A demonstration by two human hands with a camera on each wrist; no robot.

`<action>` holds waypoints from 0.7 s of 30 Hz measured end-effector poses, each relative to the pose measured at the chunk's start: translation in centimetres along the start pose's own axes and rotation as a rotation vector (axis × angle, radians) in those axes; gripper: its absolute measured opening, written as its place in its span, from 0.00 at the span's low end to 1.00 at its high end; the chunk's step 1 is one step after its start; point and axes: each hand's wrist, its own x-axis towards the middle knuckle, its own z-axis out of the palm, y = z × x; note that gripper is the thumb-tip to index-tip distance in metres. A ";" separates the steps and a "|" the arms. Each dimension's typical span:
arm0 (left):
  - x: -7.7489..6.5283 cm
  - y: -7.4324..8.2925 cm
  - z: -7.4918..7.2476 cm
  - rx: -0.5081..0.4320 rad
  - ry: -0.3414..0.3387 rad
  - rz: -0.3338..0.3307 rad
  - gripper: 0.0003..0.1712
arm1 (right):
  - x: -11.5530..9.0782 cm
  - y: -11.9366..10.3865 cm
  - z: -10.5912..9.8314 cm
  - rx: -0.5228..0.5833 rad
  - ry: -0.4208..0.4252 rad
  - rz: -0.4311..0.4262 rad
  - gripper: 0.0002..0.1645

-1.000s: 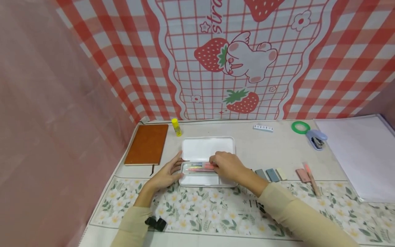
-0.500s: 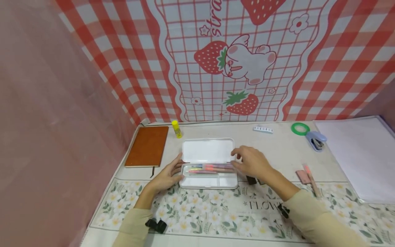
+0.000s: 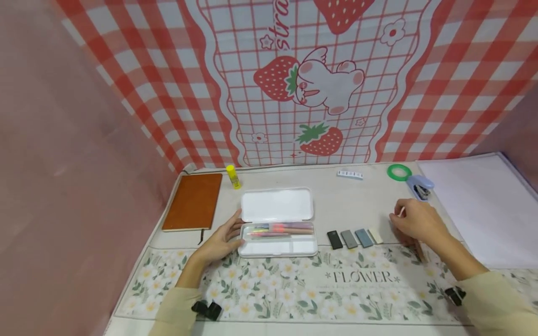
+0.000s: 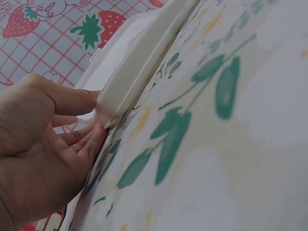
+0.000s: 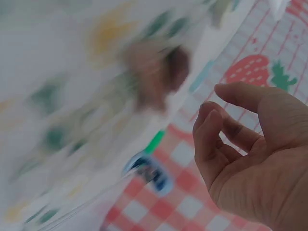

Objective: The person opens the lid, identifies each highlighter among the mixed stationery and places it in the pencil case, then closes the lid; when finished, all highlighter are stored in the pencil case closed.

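Note:
A white pencil case (image 3: 277,204) lies with its lid folded back. Several pens and highlighters (image 3: 286,227) lie in its rear compartment; the two front ones hold nothing. My left hand (image 3: 217,240) holds the case's left end, thumb (image 4: 79,102) on one face and fingertips at the corner below. Over on the right, my right hand (image 3: 422,223) hovers above a pinkish-brown pen (image 3: 420,252), partly covered by the hand. In the right wrist view its thumb (image 5: 240,94) and fingers are bent and apart, with nothing between them. The pink eraser there is hidden in the head view.
Black (image 3: 335,239), grey (image 3: 349,238), blue-grey (image 3: 364,237) and cream (image 3: 375,236) blocks line up right of the case. A brown notebook (image 3: 193,202) and glue stick (image 3: 233,177) are left. Green tape (image 3: 399,172), a stapler (image 3: 419,187) and a white sheet (image 3: 479,210) stand right.
My right hand has left the pens in the case and travelled right, past the row of blocks, to the pinkish-brown pen. The left hand keeps its place at the case.

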 end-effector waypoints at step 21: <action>-0.1 -0.3 0.0 -0.014 -0.001 0.008 0.49 | -2.0 3.3 -0.7 0.031 -0.258 0.151 0.13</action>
